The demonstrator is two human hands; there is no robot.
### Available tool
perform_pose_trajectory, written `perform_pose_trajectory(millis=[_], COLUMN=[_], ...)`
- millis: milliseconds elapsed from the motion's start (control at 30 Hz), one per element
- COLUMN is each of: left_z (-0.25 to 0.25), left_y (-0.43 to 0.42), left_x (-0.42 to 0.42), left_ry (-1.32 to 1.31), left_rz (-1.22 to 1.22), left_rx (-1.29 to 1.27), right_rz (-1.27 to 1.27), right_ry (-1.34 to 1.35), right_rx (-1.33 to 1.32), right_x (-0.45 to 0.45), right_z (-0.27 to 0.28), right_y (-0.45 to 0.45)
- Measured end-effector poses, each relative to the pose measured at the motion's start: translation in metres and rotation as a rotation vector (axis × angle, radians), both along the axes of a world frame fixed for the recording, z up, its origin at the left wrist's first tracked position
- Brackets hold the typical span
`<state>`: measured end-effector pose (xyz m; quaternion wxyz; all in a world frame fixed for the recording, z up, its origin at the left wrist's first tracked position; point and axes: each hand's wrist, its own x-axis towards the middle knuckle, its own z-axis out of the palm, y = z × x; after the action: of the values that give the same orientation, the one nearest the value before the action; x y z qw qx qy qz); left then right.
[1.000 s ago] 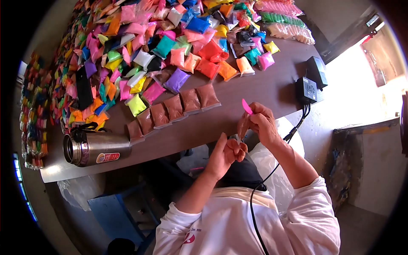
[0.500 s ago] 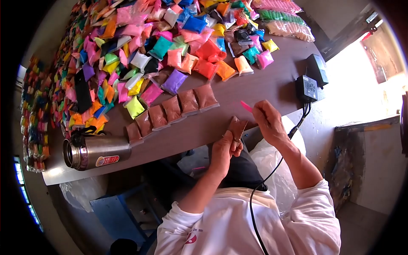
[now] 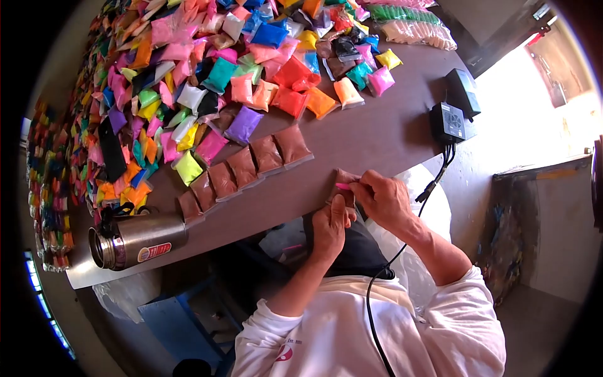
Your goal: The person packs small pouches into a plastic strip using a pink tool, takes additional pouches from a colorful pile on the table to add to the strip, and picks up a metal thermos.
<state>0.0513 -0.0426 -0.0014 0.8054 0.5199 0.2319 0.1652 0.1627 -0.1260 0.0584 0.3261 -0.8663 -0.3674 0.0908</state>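
One brown bag [image 3: 344, 176] is held at the table's near edge, in front of the person, and we see two bare hands at it. The left hand [image 3: 331, 227] grips the bag's lower end, its thumb on top and its fingers curled. The right hand [image 3: 386, 198] pinches one pink tool [image 3: 343, 186], whose tip lies across the bag; we cannot tell whether it touches.

Beyond them on the brown table [image 3: 370, 138], we count six more brown bags [image 3: 267, 154] in one slanting row, lying flat. At the row's left end, just beside it, one steel flask [image 3: 147, 239] lies on its side. Behind the row spreads a heap [image 3: 220, 74] of small bags in many colours, too many for us to count, with one flat black slab [image 3: 112, 151] at its left. On the right we find two black boxes [image 3: 448, 123], side by side, and, farther back, three clear packs [image 3: 419, 34]: pink, green and peach.
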Motion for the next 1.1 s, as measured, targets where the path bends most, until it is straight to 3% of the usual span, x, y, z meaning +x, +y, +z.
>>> perform_pose_trajectory(millis=[433, 600, 667, 767, 1100], left_z=[0.005, -0.002, -0.003, 0.003, 0.002], left_y=[0.0, -0.002, -0.003, -0.004, -0.002], left_x=[0.001, 0.001, 0.004, 0.006, 0.008], left_ry=[0.189, 0.102, 0.039, 0.04, 0.004], left_rz=[-0.047, -0.017, -0.007, 0.007, 0.008], left_rx=[0.15, 0.116, 0.111, 0.033, 0.254], right_rz=[-0.167, -0.039, 0.093, 0.129, 0.1], right_ry=[-0.004, 0.162, -0.132, -0.182, -0.126], right_rx=[0.014, 0.154, 0.001, -0.012, -0.106], right_x=[0.027, 0.01, 0.0, 0.008, 0.025], right_z=[-0.004, 0.006, 0.012, 0.013, 0.011], right_y=[-0.002, -0.005, 0.003, 0.011, 0.016])
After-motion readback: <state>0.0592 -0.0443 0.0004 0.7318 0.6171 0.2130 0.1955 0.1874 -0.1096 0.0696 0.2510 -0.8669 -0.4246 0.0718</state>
